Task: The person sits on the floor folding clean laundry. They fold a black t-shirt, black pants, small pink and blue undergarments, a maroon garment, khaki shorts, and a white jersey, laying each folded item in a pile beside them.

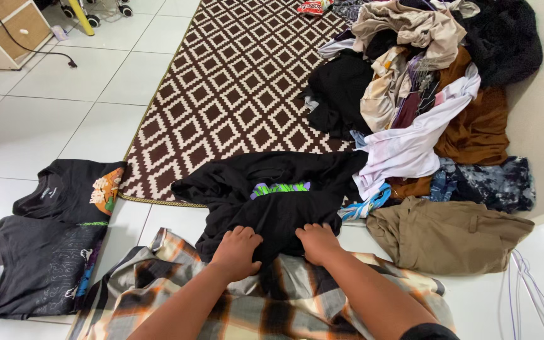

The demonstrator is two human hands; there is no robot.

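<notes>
**Both hands bunch the hem of a black printed T-shirt**

The left hand (237,250) and the right hand (318,242) sit side by side, knuckles up, fingers curled under and closed on the near edge of a black T-shirt (272,195). The cloth gathers into folds between them, so the grip looks like a pinch of bunched fabric, not a flat press. Holding it at two points near the middle lets both hands control the same edge at once.

The shirt lies spread on the white tile floor (45,119), its green and purple print facing up, its far edge reaching onto a brown and white diamond-pattern rug (234,88). Its near edge overlaps a plaid flannel shirt (177,302), which lies under the forearms like a working surface.

To the left, two dark folded T-shirts (58,233) lie flat and squared, one just beside the other, well apart from the loose heap of clothes (423,94) piled on the right against the wall. Khaki trousers (448,236) lie at that heap's near end, just right of the hands.
</notes>
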